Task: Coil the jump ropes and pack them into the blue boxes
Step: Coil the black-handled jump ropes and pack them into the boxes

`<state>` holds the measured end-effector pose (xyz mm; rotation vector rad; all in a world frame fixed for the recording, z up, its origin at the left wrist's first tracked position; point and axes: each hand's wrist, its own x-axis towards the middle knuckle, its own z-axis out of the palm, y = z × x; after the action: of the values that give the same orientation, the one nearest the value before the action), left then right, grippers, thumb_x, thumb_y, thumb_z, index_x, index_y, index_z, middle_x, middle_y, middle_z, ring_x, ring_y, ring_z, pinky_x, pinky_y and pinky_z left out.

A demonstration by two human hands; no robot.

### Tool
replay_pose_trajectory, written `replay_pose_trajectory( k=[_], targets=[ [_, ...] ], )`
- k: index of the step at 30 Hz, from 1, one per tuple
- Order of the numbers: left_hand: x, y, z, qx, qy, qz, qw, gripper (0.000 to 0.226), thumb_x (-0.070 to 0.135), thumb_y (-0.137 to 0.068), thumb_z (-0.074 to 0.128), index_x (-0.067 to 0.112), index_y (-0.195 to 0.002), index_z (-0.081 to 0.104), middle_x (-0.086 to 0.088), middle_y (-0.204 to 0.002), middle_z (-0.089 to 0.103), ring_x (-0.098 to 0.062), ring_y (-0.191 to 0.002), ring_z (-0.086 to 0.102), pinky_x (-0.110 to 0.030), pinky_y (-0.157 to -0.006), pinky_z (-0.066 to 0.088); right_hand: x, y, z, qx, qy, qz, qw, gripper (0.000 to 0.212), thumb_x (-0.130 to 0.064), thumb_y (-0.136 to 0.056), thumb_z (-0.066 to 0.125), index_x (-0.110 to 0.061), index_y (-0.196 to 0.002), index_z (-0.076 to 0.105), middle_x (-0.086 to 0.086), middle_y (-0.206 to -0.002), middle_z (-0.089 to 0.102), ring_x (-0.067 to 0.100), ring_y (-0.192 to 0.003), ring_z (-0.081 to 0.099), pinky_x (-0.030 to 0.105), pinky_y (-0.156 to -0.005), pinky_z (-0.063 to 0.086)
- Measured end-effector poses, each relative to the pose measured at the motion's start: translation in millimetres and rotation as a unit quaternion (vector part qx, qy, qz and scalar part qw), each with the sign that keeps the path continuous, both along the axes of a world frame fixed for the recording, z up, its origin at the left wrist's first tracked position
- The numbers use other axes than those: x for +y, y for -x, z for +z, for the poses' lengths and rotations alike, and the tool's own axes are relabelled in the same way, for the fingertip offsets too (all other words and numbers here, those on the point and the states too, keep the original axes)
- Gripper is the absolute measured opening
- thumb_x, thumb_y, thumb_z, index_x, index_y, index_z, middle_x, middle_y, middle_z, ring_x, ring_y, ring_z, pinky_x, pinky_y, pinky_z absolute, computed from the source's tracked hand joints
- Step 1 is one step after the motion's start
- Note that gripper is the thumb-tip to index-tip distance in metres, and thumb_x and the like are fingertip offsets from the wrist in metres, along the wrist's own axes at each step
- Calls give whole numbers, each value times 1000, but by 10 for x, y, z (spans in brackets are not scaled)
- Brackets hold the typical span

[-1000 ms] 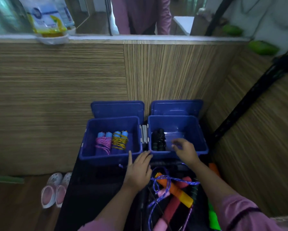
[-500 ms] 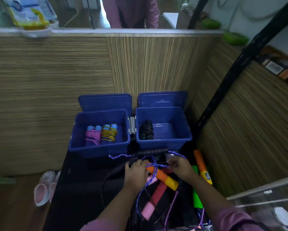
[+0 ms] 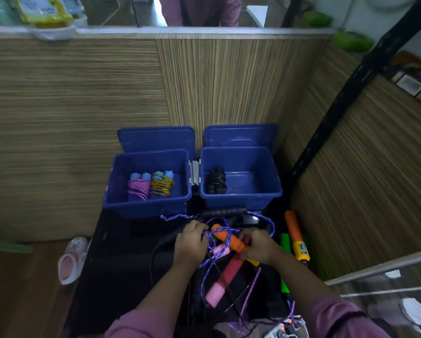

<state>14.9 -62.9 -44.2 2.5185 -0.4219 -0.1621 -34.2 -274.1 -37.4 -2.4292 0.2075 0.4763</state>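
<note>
Since the purple rope (image 3: 213,242) is tangled over the pile just before the blue boxes (image 3: 241,178), my left hand (image 3: 191,241) pinches it while my right hand (image 3: 259,246) grips the orange handle (image 3: 229,240) to free it.

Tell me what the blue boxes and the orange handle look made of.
Blue boxes: most likely moulded plastic, smooth and slightly glossy; light glints off the right one's floor. Orange handle: probably foam or soft rubber, matt with no shine, though the look alone cannot settle which.
</note>
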Motion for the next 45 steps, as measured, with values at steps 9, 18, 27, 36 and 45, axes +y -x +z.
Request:
replay_pose_trajectory(
  k=[9,18,27,36,45],
  targets=[
    [105,80,34,-17,-44,43,998,38,17,-77,41,8,-105,65,-8,-105,60,-31,-94,62,-45,-70,50,13,-63,-42,-16,10,-9,1000,20,-29,-71,74,-23,-83,59,0,-87,57,13,-77,55,12,-63,37],
    [400,-183,-122,133,-215,59,966,66,20,-93,50,29,-150,19,7,-152,27,-13,-138,30,-51,-113,24,101,-419,23,-50,93,27,994,45,-12,-80,57,-18,-125,56,2,-131,51,24,-123,47,35,-103,39],
    [610,-245,-139,93,-257,49,961,40,28,-93,52,31,-132,40,3,-129,44,-21,-112,55,-39,-91,39,225,-563,-13,-11,171,109,979,35,-31,-92,44,-22,-126,53,0,-132,53,21,-125,47,35,-105,31],
    [864,-223,-147,158,-296,111,936,39,28,-92,50,19,-129,42,-5,-127,46,-27,-112,57,-36,-87,44,224,-580,20,-27,186,99,977,38,-31,-93,46,-20,-128,51,5,-128,50,24,-121,47,36,-100,34],
    [982,-290,-204,192,-185,108,958,35,31,-94,52,13,-124,47,-10,-126,47,-30,-116,53,-41,-91,45,439,-885,-84,-57,257,137,955,52,-15,-91,47,-25,-141,39,-3,-142,43,22,-127,43,34,-99,38]
  ],
)
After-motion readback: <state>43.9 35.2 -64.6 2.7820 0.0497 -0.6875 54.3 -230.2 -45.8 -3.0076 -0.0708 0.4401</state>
